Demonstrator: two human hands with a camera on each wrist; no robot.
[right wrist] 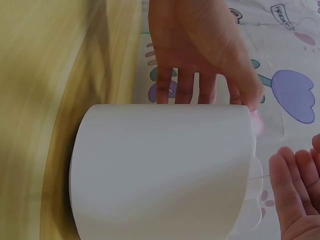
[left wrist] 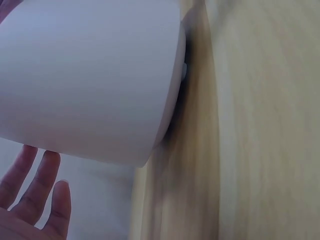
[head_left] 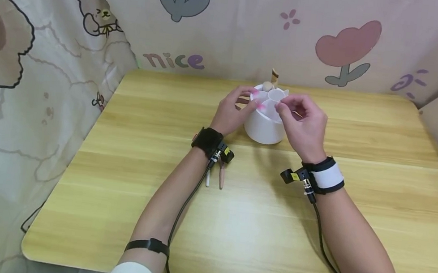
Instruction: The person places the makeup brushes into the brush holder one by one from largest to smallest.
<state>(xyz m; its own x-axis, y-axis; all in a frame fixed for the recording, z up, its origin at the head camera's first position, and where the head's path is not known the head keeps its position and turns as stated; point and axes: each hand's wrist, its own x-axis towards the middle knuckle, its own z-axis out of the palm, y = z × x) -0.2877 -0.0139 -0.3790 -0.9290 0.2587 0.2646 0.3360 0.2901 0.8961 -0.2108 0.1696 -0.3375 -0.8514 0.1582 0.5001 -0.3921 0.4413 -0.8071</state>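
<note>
A white round holder (head_left: 264,130) with several inner compartments stands upright near the table's back edge. My left hand (head_left: 233,110) grips its left side, thumb at the rim and fingers round the far side; the left wrist view shows fingertips against the wall (left wrist: 90,85). Pink patches (right wrist: 257,123) show beside the left thumb at the rim. Over the right part of the rim, my right hand (head_left: 306,121) pinches a thin pale strand (right wrist: 260,177) that runs down to the holder's scalloped insert (right wrist: 255,200). What kind of thing it is, I cannot tell.
A beige round tip (head_left: 267,86) and a brown-and-gold piece (head_left: 275,77) rise from the back of the holder. Beside my left wrist lie a white stick (head_left: 208,179) and a pinkish-brown stick (head_left: 221,176). A printed curtain (head_left: 238,35) hangs behind the wooden table (head_left: 377,208).
</note>
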